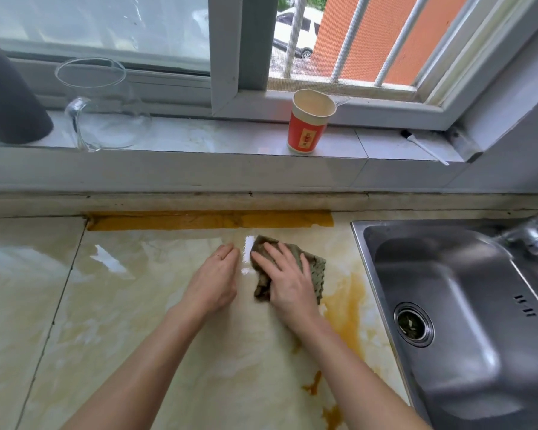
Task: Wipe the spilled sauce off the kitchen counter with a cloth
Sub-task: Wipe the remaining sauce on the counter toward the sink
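My right hand (288,282) is flat on the cloth (295,268), fingers (272,254) spread wide and pressing down, not gripping. The cloth is bunched, lying on the counter (137,305) just left of the sink (448,305), below the yellow tape (210,219) strip at the back edge. My left hand (216,280) is beside it, fingers together and loosely curled, holding nothing. I can't tell whether it touches the counter.

Sauce (350,301): orange smear right next to the cloth's right edge, running down toward me along the sink rim, with separate blobs nearer me. The wet glare left of the cloth looks like thin liquid, not sauce; can't be sure.

Step in hand, as I judge it: wipe pass, mostly unfinished.

How to do it well:
- Flatten the cloth first. Bunched, it covers little and will streak.
- Keep the palm over the cloth's centre, with even pressure.
- Sweep from the clean area into the smear, toward the sink, not outward.
- Follow the streak down to the near blobs in overlapping passes.
- Fold to a clean face once it loads up, or it just re-spreads.
- Keep off the tape edge, since snagging could lift it.
- The paper cup (311,122) and glass jug (100,103) on the sill are well clear.
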### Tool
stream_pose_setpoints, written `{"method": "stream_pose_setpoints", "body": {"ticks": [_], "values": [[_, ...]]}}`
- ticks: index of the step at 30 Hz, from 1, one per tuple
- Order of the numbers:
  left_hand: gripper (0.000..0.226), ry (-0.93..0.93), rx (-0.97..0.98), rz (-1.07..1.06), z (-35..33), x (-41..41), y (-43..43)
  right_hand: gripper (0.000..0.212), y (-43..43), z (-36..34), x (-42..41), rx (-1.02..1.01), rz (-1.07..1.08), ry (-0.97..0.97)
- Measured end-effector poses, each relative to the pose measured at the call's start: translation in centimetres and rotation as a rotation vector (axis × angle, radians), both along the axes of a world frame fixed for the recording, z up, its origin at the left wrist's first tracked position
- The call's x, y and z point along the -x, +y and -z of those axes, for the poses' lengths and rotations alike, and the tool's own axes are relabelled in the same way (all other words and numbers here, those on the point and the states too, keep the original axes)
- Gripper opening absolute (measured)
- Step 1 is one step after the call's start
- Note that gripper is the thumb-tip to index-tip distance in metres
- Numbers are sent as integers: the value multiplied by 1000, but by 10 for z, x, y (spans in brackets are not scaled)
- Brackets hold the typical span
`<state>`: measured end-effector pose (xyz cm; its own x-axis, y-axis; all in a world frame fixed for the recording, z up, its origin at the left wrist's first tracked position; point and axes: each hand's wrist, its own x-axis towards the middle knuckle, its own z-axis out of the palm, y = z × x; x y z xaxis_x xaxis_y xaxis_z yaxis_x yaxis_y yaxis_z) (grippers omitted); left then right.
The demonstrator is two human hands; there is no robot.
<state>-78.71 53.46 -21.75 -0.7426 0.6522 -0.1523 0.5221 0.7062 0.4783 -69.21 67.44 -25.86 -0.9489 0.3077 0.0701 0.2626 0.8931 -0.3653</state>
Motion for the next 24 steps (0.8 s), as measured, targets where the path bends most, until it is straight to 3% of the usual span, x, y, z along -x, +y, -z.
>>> {"method": "stream_pose_setpoints", "body": {"ticks": [5, 11, 17, 21, 24], "values": [[53, 49, -113, -160, -1, -25, -34, 50, -13, -4, 9, 142, 304, 68], [51, 31, -166, -204, 1, -50, -48, 50, -70, 8, -30, -4, -50, 165], [54, 55, -149, -207, -5, -60, -77, 48, -63, 4, -32, 189, 315, 149], [48, -5, -122, -187, 0, -70, -85, 53, -130, 1, -66, 39, 97, 65], [45, -45, -100, -160, 2, -79, -86, 62, -133, 4, -91, -44, -16, 45]]}}
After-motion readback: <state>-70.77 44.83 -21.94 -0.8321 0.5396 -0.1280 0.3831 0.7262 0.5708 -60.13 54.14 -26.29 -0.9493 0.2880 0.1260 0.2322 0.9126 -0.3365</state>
